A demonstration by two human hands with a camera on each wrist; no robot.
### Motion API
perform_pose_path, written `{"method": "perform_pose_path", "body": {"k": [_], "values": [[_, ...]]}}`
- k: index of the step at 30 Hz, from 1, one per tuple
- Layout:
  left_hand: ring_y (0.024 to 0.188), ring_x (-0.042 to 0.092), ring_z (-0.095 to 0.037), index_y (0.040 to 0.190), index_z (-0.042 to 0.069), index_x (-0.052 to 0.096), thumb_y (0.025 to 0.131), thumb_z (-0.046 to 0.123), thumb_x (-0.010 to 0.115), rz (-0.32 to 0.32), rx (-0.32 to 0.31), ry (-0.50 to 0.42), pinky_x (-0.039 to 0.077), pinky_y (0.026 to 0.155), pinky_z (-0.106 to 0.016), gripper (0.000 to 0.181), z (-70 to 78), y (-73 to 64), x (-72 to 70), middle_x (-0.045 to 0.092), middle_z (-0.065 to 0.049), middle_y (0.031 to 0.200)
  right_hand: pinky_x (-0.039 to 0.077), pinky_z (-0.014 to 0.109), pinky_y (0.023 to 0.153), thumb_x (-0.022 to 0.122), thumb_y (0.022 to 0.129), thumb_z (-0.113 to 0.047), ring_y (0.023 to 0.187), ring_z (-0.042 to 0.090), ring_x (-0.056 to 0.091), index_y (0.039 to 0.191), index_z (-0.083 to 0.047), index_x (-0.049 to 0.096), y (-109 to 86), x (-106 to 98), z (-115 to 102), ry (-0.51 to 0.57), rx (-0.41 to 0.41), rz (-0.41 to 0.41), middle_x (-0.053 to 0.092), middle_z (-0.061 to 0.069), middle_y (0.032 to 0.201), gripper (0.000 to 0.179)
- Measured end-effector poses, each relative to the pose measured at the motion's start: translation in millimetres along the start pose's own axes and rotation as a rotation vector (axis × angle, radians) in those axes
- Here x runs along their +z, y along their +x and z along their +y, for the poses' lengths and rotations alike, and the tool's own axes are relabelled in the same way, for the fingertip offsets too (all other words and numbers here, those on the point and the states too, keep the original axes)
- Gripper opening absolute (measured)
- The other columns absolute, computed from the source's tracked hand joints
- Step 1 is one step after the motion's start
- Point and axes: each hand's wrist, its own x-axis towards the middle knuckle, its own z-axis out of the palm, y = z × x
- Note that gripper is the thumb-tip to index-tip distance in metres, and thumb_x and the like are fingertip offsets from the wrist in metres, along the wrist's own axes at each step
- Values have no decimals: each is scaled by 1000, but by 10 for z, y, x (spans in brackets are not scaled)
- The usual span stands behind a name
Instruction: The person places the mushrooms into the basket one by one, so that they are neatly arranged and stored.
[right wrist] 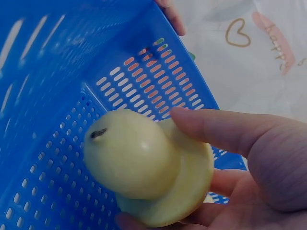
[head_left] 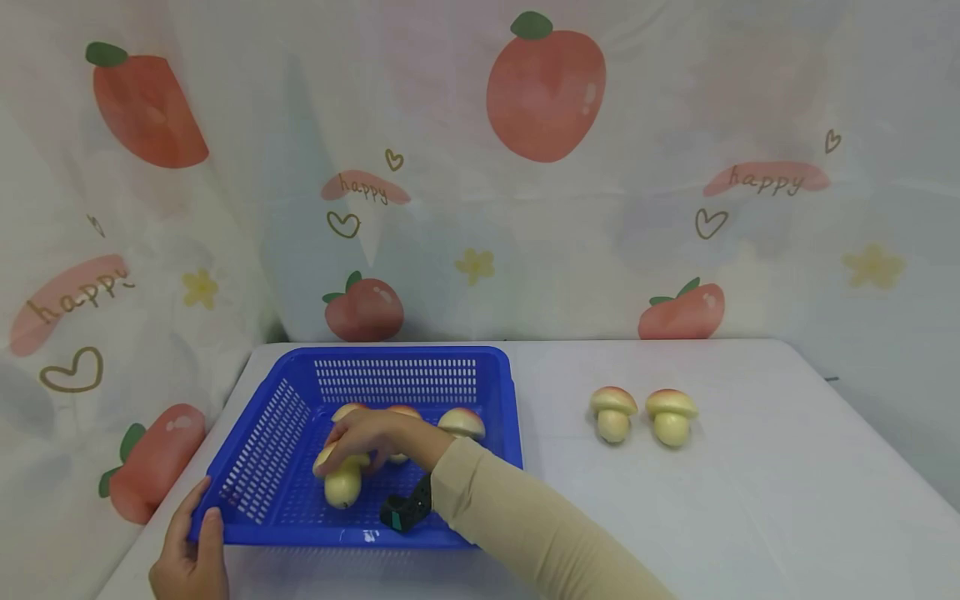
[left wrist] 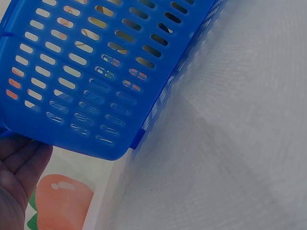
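Inside the blue plastic basket (head_left: 405, 536), my right hand (head_left: 382, 435) grips a toy mushroom (head_left: 342, 486) by its cap, thumb on one side and fingers on the other. In the right wrist view the pale round stem of this mushroom (right wrist: 129, 153) faces the camera, with a small dark mark at its end. My left hand (head_left: 191, 546) holds the basket's front left corner between thumb and fingers; in the left wrist view its fingers (left wrist: 33, 160) lie against the rim. Several more mushrooms, among them one with a reddish cap (head_left: 461, 422), lie in the basket, partly behind my right hand.
Two similar mushrooms, a left one (head_left: 613, 414) and a right one (head_left: 671, 417), stand on the white table (head_left: 750, 500) right of the basket. A fruit-printed cloth (head_left: 547, 225) hangs behind and at the left. A black band (head_left: 405, 508) is on my right wrist.
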Motion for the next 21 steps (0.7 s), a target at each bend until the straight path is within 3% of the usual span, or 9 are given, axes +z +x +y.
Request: {"method": "perform_pose_path", "body": {"k": [6, 10, 17, 21], "values": [[102, 58, -11, 128, 38, 52, 95, 29, 49, -17, 17, -31, 38, 72, -5, 34, 3, 4, -15, 59, -8, 121, 50, 42, 68, 74, 75, -13, 87, 13, 51, 96, -8, 67, -11, 26, 4, -25, 19, 24, 57, -4, 91, 23], [101, 57, -4, 128, 41, 51, 95, 31, 48, -12, 4, 0, 39, 75, -7, 34, 4, -2, -8, 59, -3, 121, 50, 46, 67, 76, 74, -12, 87, 15, 51, 90, -8, 65, -7, 32, 19, -23, 43, 33, 56, -2, 90, 20], [108, 56, -19, 129, 44, 47, 96, 35, 44, -25, -12, 24, 40, 84, -16, 35, 39, -10, -7, 56, 2, 125, 49, 49, 68, 76, 73, -9, 87, 19, 52, 90, -7, 61, 7, 40, 35, 20, 76, 32, 55, 2, 90, 22], [108, 56, -20, 129, 44, 47, 96, 35, 44, -24, -6, 29, 40, 83, -14, 35, 49, -10, -10, 56, 2, 124, 49, 50, 68, 75, 74, -8, 86, 20, 52, 90, -6, 59, 18, 44, 37, 42, 84, 29, 55, 3, 90, 23]]}}
